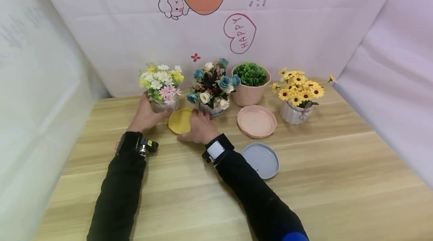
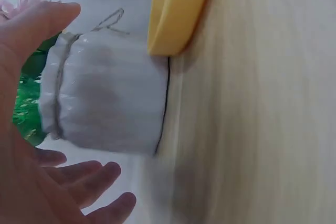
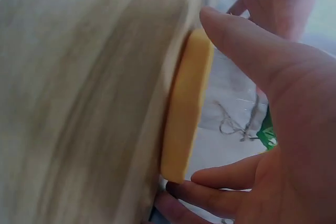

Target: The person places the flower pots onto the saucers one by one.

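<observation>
My left hand [image 1: 146, 115] is spread around a white ribbed pot [image 2: 110, 93] holding pink, white and yellow flowers [image 1: 162, 81]. Its thumb and fingers lie apart on either side of the pot. A shallow yellow saucer [image 1: 178, 121] lies flat on the table just to the right of that pot. My right hand [image 1: 202, 127] spans the saucer, with the thumb at one end of its rim and fingertips at the other, as the right wrist view shows. Right behind this hand stands a pot of blue and cream roses [image 1: 216, 83], its base partly hidden by the fingers.
A pink pot [image 1: 248, 94] with a green plant stands at the back, a pink saucer [image 1: 257, 122] before it. Nearer lies a grey-blue saucer [image 1: 262, 162], partly behind my right sleeve. Yellow daisies in a white pot [image 1: 295, 114] stand further right. A printed cloth [image 1: 118, 45] hangs behind the wooden table.
</observation>
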Action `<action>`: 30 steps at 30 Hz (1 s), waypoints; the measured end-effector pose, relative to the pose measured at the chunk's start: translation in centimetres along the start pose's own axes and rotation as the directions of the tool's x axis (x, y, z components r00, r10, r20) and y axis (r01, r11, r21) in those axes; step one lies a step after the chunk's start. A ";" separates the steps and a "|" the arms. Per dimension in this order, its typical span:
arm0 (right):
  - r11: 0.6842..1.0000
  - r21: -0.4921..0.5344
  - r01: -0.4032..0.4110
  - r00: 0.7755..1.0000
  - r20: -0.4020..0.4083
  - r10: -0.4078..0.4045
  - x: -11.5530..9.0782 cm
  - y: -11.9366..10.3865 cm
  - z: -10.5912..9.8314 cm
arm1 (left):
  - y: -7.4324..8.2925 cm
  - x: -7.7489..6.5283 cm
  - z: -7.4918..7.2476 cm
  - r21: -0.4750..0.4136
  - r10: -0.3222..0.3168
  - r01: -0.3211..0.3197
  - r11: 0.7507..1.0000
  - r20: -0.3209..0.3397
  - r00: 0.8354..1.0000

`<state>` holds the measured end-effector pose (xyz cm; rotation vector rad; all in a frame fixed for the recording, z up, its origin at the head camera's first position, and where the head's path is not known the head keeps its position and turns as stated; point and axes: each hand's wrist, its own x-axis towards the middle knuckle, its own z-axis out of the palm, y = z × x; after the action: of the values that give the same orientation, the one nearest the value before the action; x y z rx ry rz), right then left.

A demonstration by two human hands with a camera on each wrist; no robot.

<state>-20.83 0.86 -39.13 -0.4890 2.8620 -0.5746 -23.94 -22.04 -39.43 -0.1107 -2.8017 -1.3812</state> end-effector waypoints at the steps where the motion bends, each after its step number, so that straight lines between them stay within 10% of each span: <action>1: 1.000 -0.005 -0.003 1.000 -0.002 0.003 0.1 0.0 0.1 | -0.1 0.4 0.2 -0.031 0.046 -0.047 0.998 -0.015 0.999; 7: 1.000 -0.025 -0.011 1.000 -0.002 0.010 0.4 0.0 0.5 | -1.1 2.3 1.2 -0.111 0.202 -0.212 0.971 -0.096 0.975; 17: 0.998 -0.043 0.040 0.999 0.002 -0.040 1.0 0.7 -0.4 | -1.3 2.2 1.2 -0.069 0.030 -0.037 0.997 -0.108 0.994; 30: 0.997 -0.034 0.064 0.997 0.046 -0.062 0.9 1.1 -1.1 | -0.6 1.7 0.9 -0.064 0.011 -0.016 0.998 -0.086 0.996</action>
<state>-22.25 1.88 -38.72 -0.5924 2.8272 -0.5166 -25.71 -21.60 -40.39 -0.0693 -2.6839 -1.4375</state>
